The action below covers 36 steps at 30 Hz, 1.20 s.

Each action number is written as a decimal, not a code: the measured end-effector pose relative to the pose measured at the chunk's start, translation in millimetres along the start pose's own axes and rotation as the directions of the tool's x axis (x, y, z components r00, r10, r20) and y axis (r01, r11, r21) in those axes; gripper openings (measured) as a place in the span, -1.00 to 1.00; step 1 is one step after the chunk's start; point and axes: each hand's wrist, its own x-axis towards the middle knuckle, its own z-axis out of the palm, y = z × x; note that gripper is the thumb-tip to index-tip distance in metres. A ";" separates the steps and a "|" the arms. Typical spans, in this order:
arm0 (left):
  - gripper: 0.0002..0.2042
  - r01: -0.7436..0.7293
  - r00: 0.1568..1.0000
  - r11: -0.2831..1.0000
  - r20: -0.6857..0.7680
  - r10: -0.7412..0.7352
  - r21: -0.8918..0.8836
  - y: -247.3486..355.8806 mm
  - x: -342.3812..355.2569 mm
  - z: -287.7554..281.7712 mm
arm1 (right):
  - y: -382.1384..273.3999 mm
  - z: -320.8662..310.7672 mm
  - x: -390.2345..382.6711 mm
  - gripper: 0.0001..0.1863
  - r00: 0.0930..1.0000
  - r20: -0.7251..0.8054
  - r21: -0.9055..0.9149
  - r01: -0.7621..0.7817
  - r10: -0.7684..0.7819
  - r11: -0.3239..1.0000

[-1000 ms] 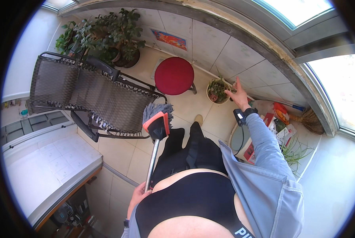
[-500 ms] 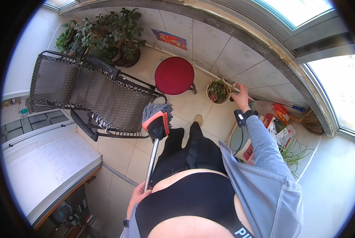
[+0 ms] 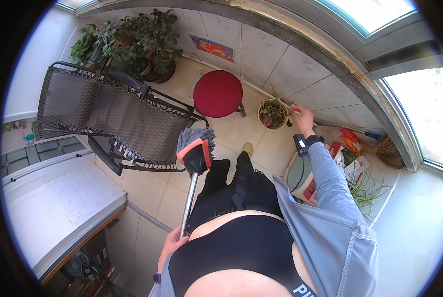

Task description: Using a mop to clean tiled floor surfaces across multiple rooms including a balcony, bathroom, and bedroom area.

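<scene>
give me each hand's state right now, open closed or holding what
Left hand: closed, holding the gray-tufted brush by its metal handle.
Right hand: curled beside the potted plant; whether it holds anything cannot be told.

Gap between mop (image 3: 196, 157) and potted plant (image 3: 273, 115)

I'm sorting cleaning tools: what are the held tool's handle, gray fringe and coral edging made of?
Handle: probably metal, polished, with silvery highlights. Gray fringe: apparently fabric or fibre, matte and shaggy; type unclear. Coral edging: likely plastic or rubber, smooth, evenly colored.
</scene>
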 end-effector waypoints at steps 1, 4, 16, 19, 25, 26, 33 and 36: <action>-0.57 0.002 1.000 1.000 0.013 -0.002 0.002 1.4 1.5 -0.2 | 13.4 2.5 1.9 -0.36 0.956 -0.138 -0.154 0.238 -0.259 0.959; -0.57 0.006 1.000 1.000 0.003 -0.006 -0.012 1.1 -1.3 1.9 | -1.3 12.8 -4.7 -0.42 0.884 -0.339 -0.156 0.284 -0.322 0.946; -0.59 -0.006 1.000 1.000 -0.029 0.005 -0.020 0.8 -2.2 5.2 | -11.7 -6.2 -13.5 -0.05 0.947 0.313 0.798 -0.305 0.074 0.519; -0.60 -0.005 1.000 0.999 -0.023 0.004 -0.047 2.2 -3.5 5.6 | -17.0 -6.1 -17.5 -0.19 0.947 0.284 0.842 -0.320 0.147 0.435; -0.60 -0.014 0.999 0.999 -0.035 0.012 -0.052 -3.0 -4.7 2.7 | -9.1 -10.8 -17.1 -0.60 0.951 -0.109 0.338 -0.237 0.288 0.911; -0.60 -0.013 1.000 0.999 -0.029 0.012 -0.048 -1.2 -3.6 3.5 | 2.1 -9.5 -16.7 -0.60 0.950 -0.117 0.340 -0.237 0.291 0.910; -0.57 0.056 0.997 0.994 -0.050 -0.061 -0.094 4.1 -13.0 9.0 | -6.2 47.3 -53.7 -0.64 0.975 0.201 0.524 -0.187 0.092 0.831; -0.57 0.082 0.995 0.990 -0.050 -0.088 -0.118 18.1 -24.9 18.1 | -37.0 78.9 -82.4 -0.68 0.870 0.490 0.388 -0.166 -0.050 0.906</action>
